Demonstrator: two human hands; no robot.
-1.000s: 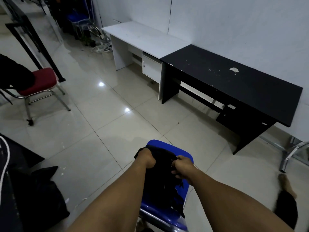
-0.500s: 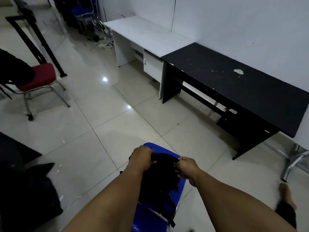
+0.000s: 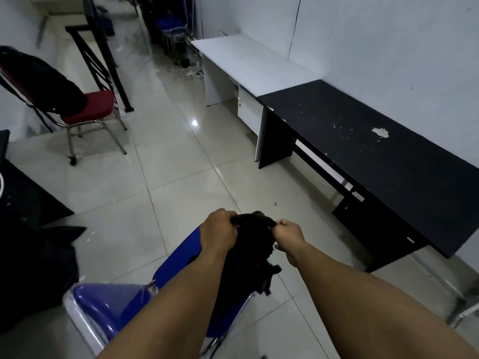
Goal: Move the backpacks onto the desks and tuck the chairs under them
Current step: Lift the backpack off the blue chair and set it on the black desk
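A black backpack (image 3: 250,257) rests on the seat of a blue chair (image 3: 114,304) right below me. My left hand (image 3: 219,230) and my right hand (image 3: 289,235) both grip the top of that backpack. A black desk (image 3: 388,156) stands along the wall at the right, with a white desk (image 3: 248,63) beyond it. At the left, a red chair (image 3: 90,110) carries another black backpack (image 3: 44,84) against its backrest.
A dark bag (image 3: 39,275) lies on the floor at the lower left beside a black table edge (image 3: 26,200). A black stair railing (image 3: 103,63) stands behind the red chair. More blue chairs (image 3: 171,24) and cables sit at the far end. A metal chair leg (image 3: 464,312) shows at the right edge.
Both hands keep their hold on the backpack and have lifted its top. My view has swung left, so the red chair and the blue chair's seat show more.
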